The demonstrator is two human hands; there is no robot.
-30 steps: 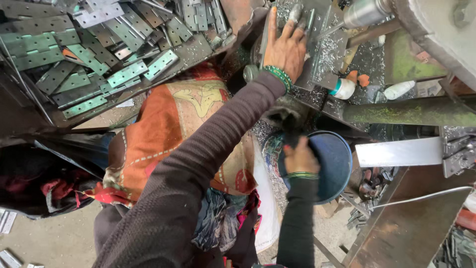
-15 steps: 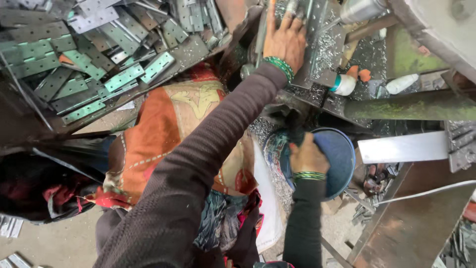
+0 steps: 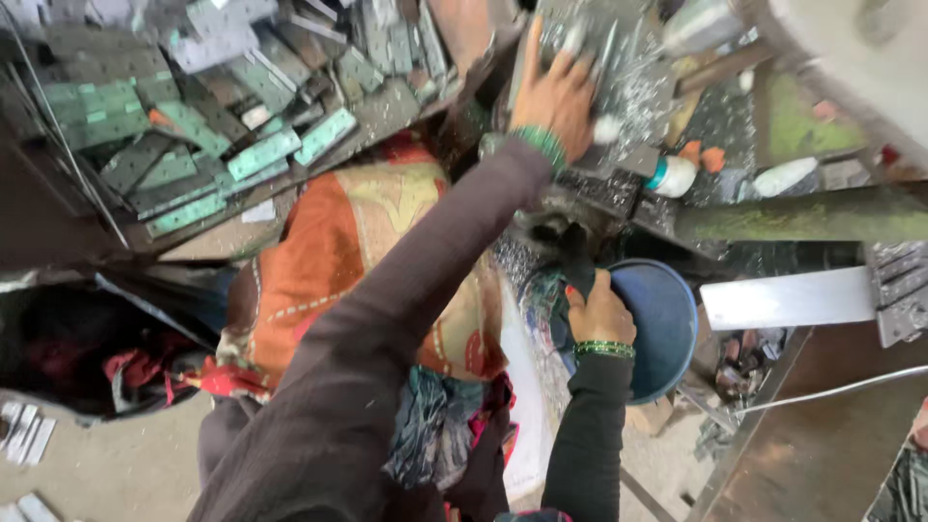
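Observation:
My left hand (image 3: 556, 92) reaches far out, fingers spread, and lies flat on grey metal strips (image 3: 619, 58) strewn with shiny shavings on a machine table. The picture is blurred there, and I see nothing gripped in it. My right hand (image 3: 599, 311) is closed on the near rim of a round blue bowl (image 3: 662, 324), right by a dark cloth (image 3: 570, 271) that hangs over the rim. Both wrists wear green bangles. An orange patterned cloth (image 3: 338, 261) covers my lap below the left arm.
A heap of green-grey flat metal plates (image 3: 193, 145) lies at the upper left. A small white bottle (image 3: 672, 176) and orange bits stand by the left hand. A green machine beam (image 3: 802, 217) and a pale metal bar (image 3: 788, 298) jut in from the right.
My left hand has slid a little farther along the metal strips. The right hand has stayed on the blue bowl's rim, shifting slightly.

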